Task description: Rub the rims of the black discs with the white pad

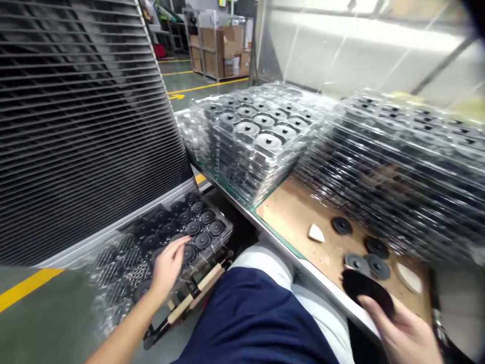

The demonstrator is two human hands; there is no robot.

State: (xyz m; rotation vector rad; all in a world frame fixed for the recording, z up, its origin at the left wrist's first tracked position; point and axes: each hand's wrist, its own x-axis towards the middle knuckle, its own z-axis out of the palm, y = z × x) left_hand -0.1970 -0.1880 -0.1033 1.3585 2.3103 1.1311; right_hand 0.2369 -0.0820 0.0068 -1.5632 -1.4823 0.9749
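Observation:
My left hand (168, 265) reaches down to a clear plastic tray (223, 230) filled with several black round discs, low on my left; its fingers curl over one disc near the tray's front. My right hand (405, 333) is at the lower right over the brown worktop (291, 212), fingers closed on a black round disc (366, 289). Three more black discs (342, 225) lie loose on the worktop just beyond it, with two white wedge-shaped pieces (316, 233) among them.
Two tall stacks of clear trays (253, 136) holding discs stand on the worktop, one in the middle and one at right (401, 167). A dark slatted rack (76, 126) fills the left. Cardboard boxes (223, 48) stand far back. My lap in blue cloth (250, 318) is below.

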